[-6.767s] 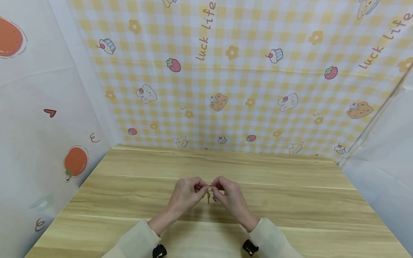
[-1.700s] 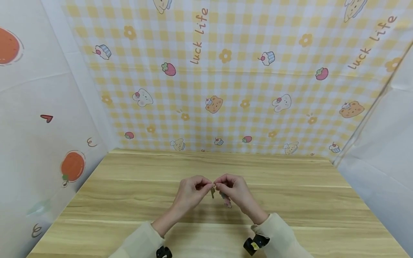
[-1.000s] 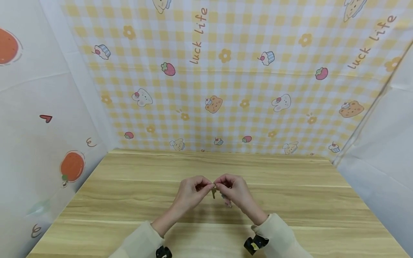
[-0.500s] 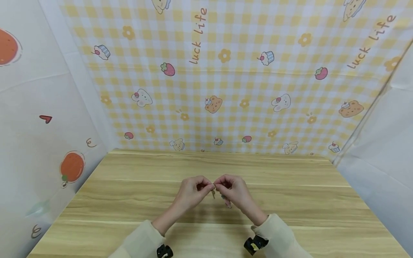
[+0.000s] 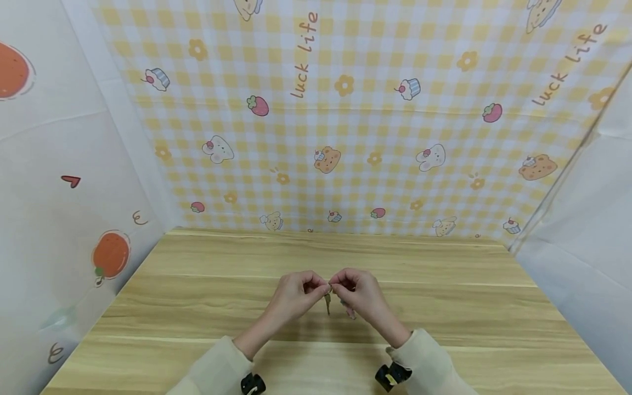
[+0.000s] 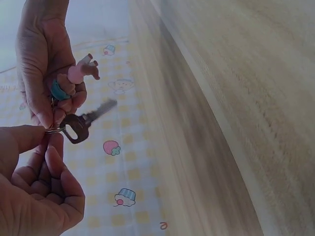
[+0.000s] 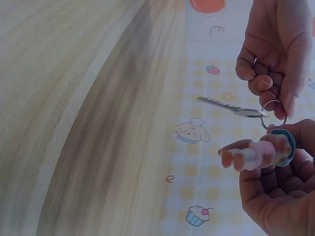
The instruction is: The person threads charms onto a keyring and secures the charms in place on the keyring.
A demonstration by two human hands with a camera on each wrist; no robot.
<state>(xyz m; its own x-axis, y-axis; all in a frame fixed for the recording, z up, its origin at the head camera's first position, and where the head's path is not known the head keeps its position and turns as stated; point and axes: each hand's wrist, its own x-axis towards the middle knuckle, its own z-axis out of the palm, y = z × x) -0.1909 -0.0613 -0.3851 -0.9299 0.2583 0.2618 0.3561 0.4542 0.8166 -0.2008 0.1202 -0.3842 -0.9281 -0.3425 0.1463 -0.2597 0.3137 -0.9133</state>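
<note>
Thumb and finger of my left hand (image 5: 296,296) pinch a thin metal key ring (image 7: 286,117). From that ring hangs a key (image 6: 76,129), its blade pointing away from the fingers. My right hand (image 5: 361,295) faces the left one, fingertips almost meeting, and pinches the ring's other side, where a small figurine charm (image 7: 261,152) is attached. The charm is pink and white with brown feet and a teal part, and lies against the right hand's curled fingers. In the head view the key dangles between the hands, while the right hand partly hides the charm.
Below the hands spreads a wood-grain table (image 5: 222,255). A yellow checked cloth (image 5: 296,126) with cartoon prints stands behind it, and white sheets (image 5: 39,148) close off the sides. Black devices (image 5: 393,376) sit at both cuffs.
Since the earliest frame both hands have shifted slightly right, and the charm has come into sight under the right hand. Over the last second the key swings and turns while both pinches stay nearly still.
</note>
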